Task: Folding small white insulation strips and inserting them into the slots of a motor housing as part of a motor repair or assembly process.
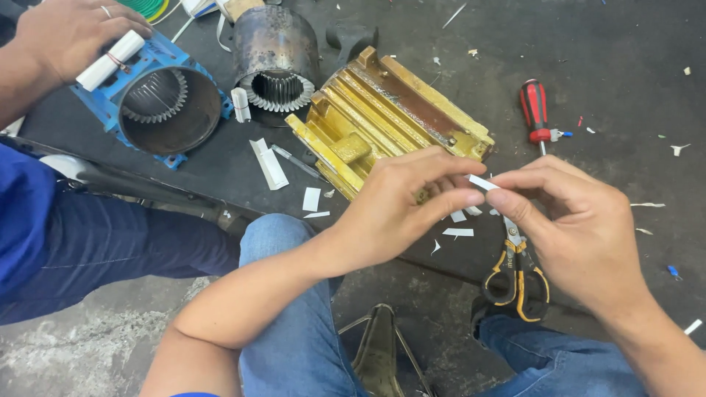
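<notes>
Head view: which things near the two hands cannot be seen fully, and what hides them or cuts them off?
- Small white paper strip: held between left hand and right hand; fingertips cover both ends.
- Black and yellow handled scissors: blades hidden under the right hand.
- Red and black handled screwdriver: tip behind the right hand.
- Gold painted ribbed metal housing: near corner covered by the left hand.
- Blue metal motor casing: partly covered by another person's hand.
</notes>
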